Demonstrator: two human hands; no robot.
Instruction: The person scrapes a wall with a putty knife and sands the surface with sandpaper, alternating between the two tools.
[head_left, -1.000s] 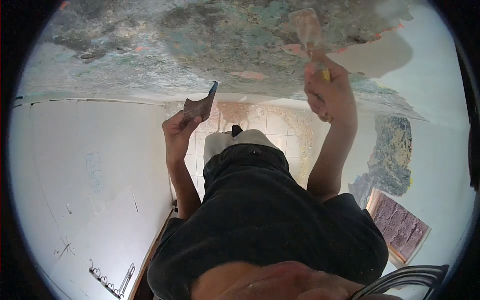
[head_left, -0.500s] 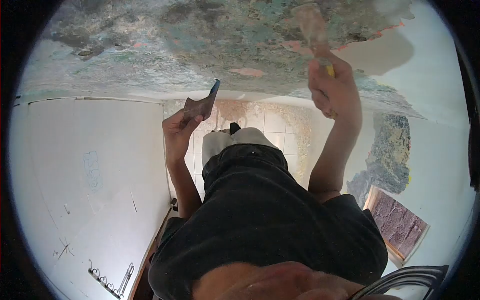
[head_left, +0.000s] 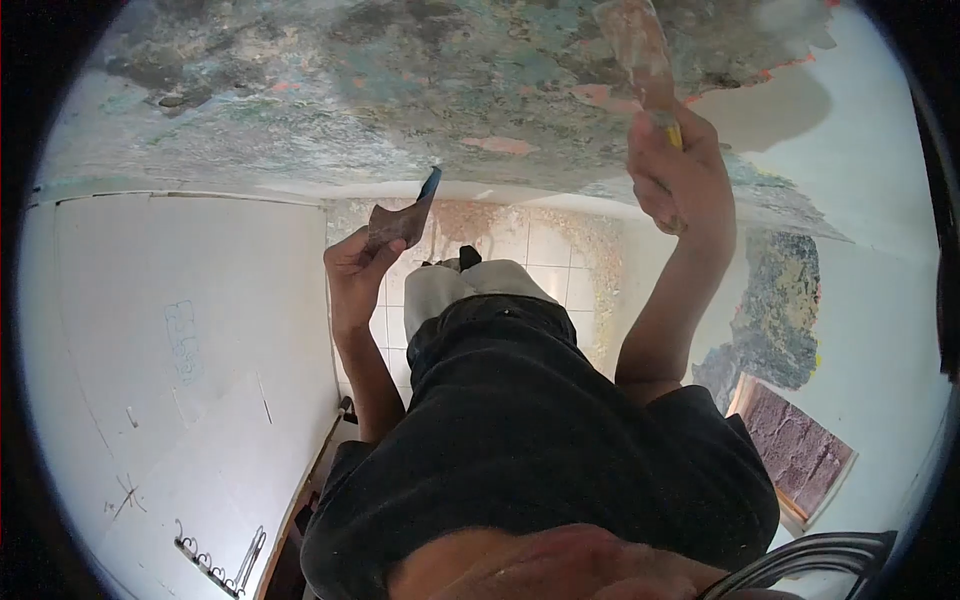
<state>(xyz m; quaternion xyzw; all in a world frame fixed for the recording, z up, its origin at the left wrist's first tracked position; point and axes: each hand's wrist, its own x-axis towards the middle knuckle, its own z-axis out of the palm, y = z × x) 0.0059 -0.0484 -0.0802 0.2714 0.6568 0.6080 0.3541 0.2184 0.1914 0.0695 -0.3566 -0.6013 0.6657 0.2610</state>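
Observation:
My left hand (head_left: 355, 280) is closed on a curled piece of sandpaper (head_left: 398, 222), brownish with a blue face at its upper end. It is pinched between thumb and fingers, below the wall. My right hand (head_left: 682, 185) is wrapped round the handle of a putty knife (head_left: 637, 50), raised at the upper right. Some yellow shows on the handle. The broad, dusty blade points up and overlaps the patchy grey-green wall (head_left: 400, 100), where old paint is worn off and pinkish spots show.
Pale smooth paint (head_left: 860, 150) borders the worn patch on the right. A white door (head_left: 240, 270) with a hook rack (head_left: 205, 565) stands at the left. Debris lies on the tiled floor (head_left: 545, 245) by my feet. A small framed opening (head_left: 795, 445) is at the lower right.
My right hand and the putty knife have shifted slightly right and down. My left hand keeps its place with the sandpaper, whose blue end has tilted slightly.

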